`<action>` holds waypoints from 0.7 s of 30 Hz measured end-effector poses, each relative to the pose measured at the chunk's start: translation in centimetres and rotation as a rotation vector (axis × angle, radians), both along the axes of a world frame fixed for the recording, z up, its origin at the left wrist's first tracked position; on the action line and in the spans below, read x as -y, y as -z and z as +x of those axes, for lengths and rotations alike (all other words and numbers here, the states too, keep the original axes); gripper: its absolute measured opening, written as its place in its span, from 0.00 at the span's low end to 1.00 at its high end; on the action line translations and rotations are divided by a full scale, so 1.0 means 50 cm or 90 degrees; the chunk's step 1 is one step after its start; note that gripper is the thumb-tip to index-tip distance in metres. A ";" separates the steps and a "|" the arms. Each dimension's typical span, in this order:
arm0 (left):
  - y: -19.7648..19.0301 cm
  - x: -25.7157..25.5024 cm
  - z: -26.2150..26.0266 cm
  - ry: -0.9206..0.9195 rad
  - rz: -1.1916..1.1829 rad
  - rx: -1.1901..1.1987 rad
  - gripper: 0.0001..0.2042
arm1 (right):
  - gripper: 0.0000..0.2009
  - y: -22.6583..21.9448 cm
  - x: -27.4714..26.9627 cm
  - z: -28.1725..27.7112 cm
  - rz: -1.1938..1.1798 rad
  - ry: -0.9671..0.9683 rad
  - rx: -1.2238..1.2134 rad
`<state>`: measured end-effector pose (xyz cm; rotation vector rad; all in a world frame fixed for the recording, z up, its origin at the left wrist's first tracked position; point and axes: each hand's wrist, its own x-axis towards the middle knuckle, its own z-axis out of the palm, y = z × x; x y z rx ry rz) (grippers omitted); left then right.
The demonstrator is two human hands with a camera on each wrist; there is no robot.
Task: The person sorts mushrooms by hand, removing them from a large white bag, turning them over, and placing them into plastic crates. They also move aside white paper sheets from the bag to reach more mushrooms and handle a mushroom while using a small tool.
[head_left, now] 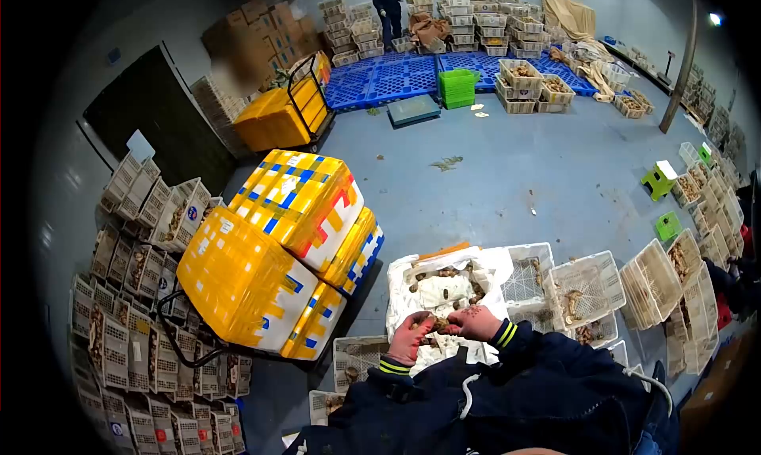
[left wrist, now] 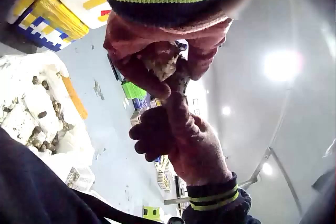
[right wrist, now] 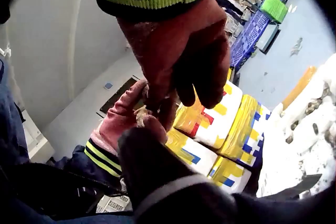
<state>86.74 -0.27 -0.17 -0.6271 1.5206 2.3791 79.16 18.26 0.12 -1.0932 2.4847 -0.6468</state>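
- Left hand (head_left: 408, 338), right hand (head_left: 476, 324): two, both pinching one mottled clump (head_left: 438, 323).
- Clump: six o'clock, above one white-lined crate (head_left: 399, 284).
- Standing person (head_left: 388, 9): one, twelve o'clock; head view, unseen in left wrist view.

Four bulky white rectangular boxes wrapped in yellow tape (head_left: 238, 277) show nearby, plus one slanting brown pole (head_left: 680, 82) and one stack of green plastic baskets (head_left: 457, 90). Pale latticed plastic crates (head_left: 602, 284) number well over twenty.
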 end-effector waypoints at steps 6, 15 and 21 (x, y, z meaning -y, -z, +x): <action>-0.010 0.000 -0.010 -0.035 -0.032 -0.058 0.18 | 0.18 -0.007 0.012 0.003 -0.040 0.030 0.011; 0.022 0.004 -0.021 -0.209 0.015 -0.027 0.14 | 0.14 -0.019 0.027 -0.009 -0.110 0.058 0.018; -0.011 0.035 -0.011 -0.177 -0.003 -0.079 0.13 | 0.19 -0.021 0.027 -0.017 -0.259 0.063 0.090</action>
